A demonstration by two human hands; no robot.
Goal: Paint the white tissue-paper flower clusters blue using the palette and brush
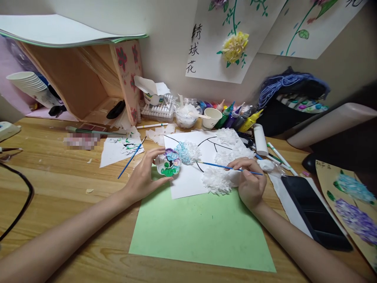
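My left hand grips a small flower-shaped paint palette smeared with green, purple and blue, tilted toward me. Between the fingers of my right hand is a blue paintbrush, its tip at a ruffled paper flower that is part blue, part white. That flower sits on a white sheet with black drawn branches. Other white paper flowers are on the same sheet, which lies over green paper.
A second blue brush rests on a paint-marked paper scrap. Behind stand a paper cup, a bowl of white scraps and paint bottles. At right lie a black phone-like slab and a finished flower picture.
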